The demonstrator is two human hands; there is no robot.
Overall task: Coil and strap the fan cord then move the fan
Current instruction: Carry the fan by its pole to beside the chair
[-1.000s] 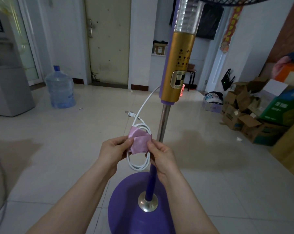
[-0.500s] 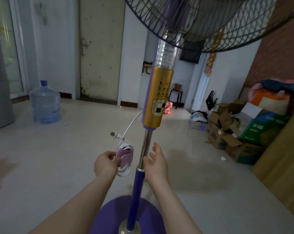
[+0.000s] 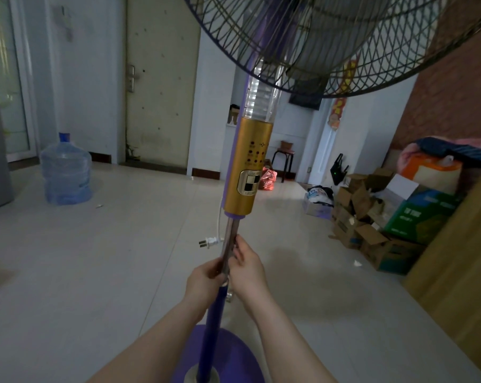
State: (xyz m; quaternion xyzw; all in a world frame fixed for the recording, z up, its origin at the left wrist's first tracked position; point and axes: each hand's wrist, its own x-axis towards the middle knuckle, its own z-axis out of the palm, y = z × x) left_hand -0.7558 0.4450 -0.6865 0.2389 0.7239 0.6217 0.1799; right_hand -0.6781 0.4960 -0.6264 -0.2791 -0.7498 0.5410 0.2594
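Standing upright on the pale tiled floor (image 3: 101,272), the fan (image 3: 250,167) fills the middle of the view, its round purple base (image 3: 234,357) at the bottom edge between the person's forearms. From the base a purple pole (image 3: 213,327) rises into a shiny metal tube (image 3: 229,244), which enters a gold control column (image 3: 247,167) with small buttons and a square panel. Above that sits a clear ribbed section and then the dark wire grille (image 3: 344,42) across the top of the frame.

Both hands are on the metal tube. The left hand (image 3: 203,283) is wrapped around it from the left, just above the joint with the purple pole, fingers curled closed on the tube. The right hand (image 3: 247,266) grips slightly higher from the right, its fingertips (image 3: 235,244) pressed against the tube.

A white cord (image 3: 220,219) drops from the underside of the gold column, just left of the tube, and its plug (image 3: 208,242) sticks out to the left, level with the right fingertips. Whether the cord is coiled or strapped cannot be told; the rest of it is hidden behind the tube and hands.

A large blue water bottle (image 3: 65,175) stands well off to the left near the wall. Open cardboard boxes (image 3: 372,225) are heaped along the right side, and a small stool (image 3: 285,158) stands in the doorway beyond.
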